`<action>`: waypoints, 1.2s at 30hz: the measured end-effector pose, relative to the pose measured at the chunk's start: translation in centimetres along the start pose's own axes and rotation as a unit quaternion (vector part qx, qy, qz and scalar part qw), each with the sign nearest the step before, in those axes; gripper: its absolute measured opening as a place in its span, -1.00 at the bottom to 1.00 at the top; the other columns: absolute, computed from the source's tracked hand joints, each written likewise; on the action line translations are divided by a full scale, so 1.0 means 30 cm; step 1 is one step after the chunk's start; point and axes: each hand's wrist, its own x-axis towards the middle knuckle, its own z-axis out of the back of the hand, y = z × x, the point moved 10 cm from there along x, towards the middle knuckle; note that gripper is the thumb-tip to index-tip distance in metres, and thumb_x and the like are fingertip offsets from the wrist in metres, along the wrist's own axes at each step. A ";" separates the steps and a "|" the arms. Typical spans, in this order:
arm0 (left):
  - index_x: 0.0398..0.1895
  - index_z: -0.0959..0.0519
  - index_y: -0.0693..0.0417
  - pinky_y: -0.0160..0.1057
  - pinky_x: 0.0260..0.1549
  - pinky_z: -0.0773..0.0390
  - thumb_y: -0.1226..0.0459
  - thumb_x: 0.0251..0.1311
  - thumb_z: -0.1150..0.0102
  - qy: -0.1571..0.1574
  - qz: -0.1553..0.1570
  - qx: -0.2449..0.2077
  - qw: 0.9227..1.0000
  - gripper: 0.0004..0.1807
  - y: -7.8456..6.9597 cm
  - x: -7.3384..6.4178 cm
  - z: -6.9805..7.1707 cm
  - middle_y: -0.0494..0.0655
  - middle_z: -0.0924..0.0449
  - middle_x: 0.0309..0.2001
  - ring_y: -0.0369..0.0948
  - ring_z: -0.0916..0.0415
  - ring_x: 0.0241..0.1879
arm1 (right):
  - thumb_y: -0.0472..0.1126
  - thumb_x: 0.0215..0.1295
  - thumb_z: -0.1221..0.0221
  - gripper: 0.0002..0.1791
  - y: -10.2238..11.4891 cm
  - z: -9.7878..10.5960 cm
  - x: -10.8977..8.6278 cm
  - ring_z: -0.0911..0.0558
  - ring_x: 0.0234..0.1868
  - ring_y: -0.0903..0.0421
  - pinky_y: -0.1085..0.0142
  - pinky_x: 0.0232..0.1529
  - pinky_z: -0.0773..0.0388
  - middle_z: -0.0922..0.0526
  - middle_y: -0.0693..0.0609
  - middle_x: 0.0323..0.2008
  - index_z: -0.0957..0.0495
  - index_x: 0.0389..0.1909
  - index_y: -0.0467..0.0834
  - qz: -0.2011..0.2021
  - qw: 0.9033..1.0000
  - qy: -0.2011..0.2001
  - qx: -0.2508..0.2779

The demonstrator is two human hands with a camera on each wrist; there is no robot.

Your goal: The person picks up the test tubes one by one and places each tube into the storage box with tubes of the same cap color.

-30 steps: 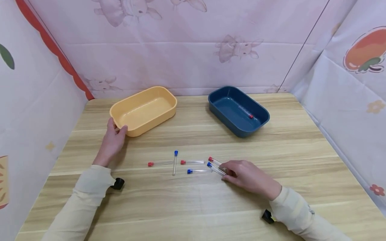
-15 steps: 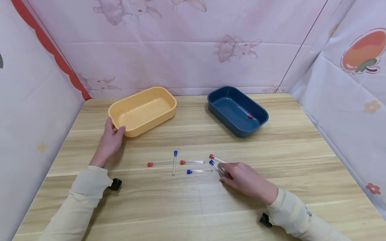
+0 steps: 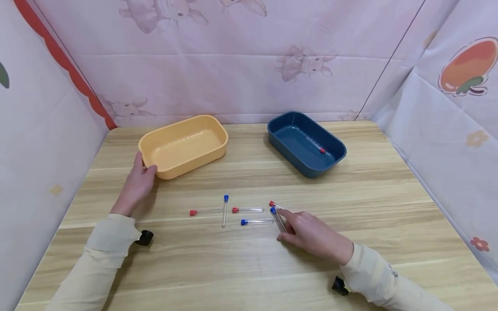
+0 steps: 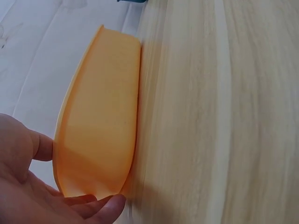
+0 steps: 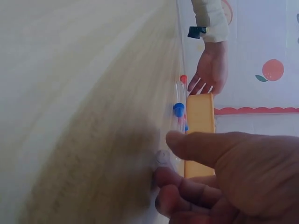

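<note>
My left hand (image 3: 136, 183) holds the near left corner of a yellow plastic bin (image 3: 194, 157). In the left wrist view, the thumb lies at the bin's rim and the other fingers bend round its lower end. My right hand (image 3: 315, 235) is low over the table, thumb and index finger spread on either side of a blue-capped test tube (image 3: 277, 219). The right wrist view shows a clear tube end (image 5: 163, 157) between thumb and index fingertips. Just behind lies a red-capped test tube (image 3: 275, 204), partly hidden by the hand.
Left of the right hand lie a red-capped tube (image 3: 249, 210), a blue-capped tube (image 3: 256, 222), an upright-lying blue-capped tube (image 3: 225, 211) and another red-capped tube (image 3: 205, 212). A dark blue bin (image 3: 295, 157) at the back holds one red-capped tube (image 3: 321, 150).
The blue-capped tube by my right hand has turned to a steeper angle, and that hand has shifted slightly left. The yellow bin has shifted slightly toward me with my left hand.
</note>
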 end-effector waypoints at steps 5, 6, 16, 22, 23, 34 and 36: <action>0.62 0.57 0.06 0.28 0.49 0.11 0.08 0.59 0.37 0.009 0.003 0.009 1.000 -0.18 0.009 -0.003 0.014 0.30 0.38 0.63 0.30 0.18 0.57 | 0.00 0.21 -0.49 -0.13 -0.001 0.003 0.010 -0.45 -0.50 0.29 0.37 -0.46 -0.45 -0.48 0.23 -0.50 -0.37 0.46 -0.26 0.013 1.000 0.010 -0.011; 0.62 0.58 0.05 0.28 0.49 0.12 0.08 0.60 0.38 0.012 0.005 0.010 1.000 -0.18 0.011 -0.005 0.016 0.30 0.38 0.63 0.29 0.20 0.57 | 0.00 0.18 -0.51 -0.08 -0.002 0.003 0.012 -0.46 -0.48 0.28 0.36 -0.44 -0.46 -0.49 0.22 -0.49 -0.35 0.48 -0.25 0.014 1.000 0.015 -0.008; 0.61 0.60 0.02 0.32 0.46 0.09 0.05 0.62 0.39 0.044 0.008 0.013 0.999 -0.19 0.026 -0.018 0.024 0.27 0.43 0.64 0.25 0.24 0.59 | -0.06 -0.01 -0.63 0.18 -0.016 0.004 0.034 -0.47 -0.39 0.21 0.31 -0.34 -0.47 -0.51 0.16 -0.43 -0.17 0.58 -0.21 0.017 0.998 0.055 0.022; 0.61 0.59 -0.01 0.28 0.46 0.01 0.06 0.62 0.36 0.056 0.006 0.009 0.998 -0.19 0.037 -0.017 0.026 0.21 0.47 0.64 0.23 0.20 0.58 | -0.12 -0.03 -0.64 0.19 -0.013 0.001 0.042 -0.46 -0.39 0.22 0.32 -0.32 -0.47 -0.50 0.16 -0.41 -0.17 0.58 -0.24 0.026 0.997 0.073 0.030; 0.61 0.59 -0.02 0.28 0.46 0.03 0.05 0.62 0.35 0.058 0.008 0.010 0.998 -0.18 0.039 -0.017 0.027 0.18 0.50 0.64 0.23 0.22 0.59 | -0.13 -0.02 -0.64 0.18 -0.011 0.000 0.043 -0.46 -0.39 0.23 0.32 -0.31 -0.47 -0.50 0.15 -0.41 -0.17 0.58 -0.25 0.029 0.996 0.075 0.030; 0.63 0.55 -0.06 0.28 0.41 -0.13 0.03 0.61 0.27 0.066 -0.002 0.003 0.998 -0.15 0.036 -0.027 0.035 0.19 0.43 0.65 0.28 0.08 0.55 | -0.16 0.01 -0.62 0.08 -0.018 -0.004 0.052 -0.47 -0.34 0.19 0.30 -0.29 -0.48 -0.50 0.15 -0.36 -0.27 0.54 -0.22 0.020 0.996 0.086 0.025; 0.64 0.54 -0.09 0.30 0.42 -0.12 0.02 0.61 0.26 0.072 -0.003 0.003 0.997 -0.15 0.038 -0.030 0.035 0.17 0.45 0.65 0.29 0.12 0.56 | -0.16 0.01 -0.62 0.06 -0.021 -0.004 0.052 -0.48 -0.33 0.18 0.30 -0.29 -0.48 -0.50 0.16 -0.35 -0.28 0.53 -0.21 0.015 0.996 0.087 0.026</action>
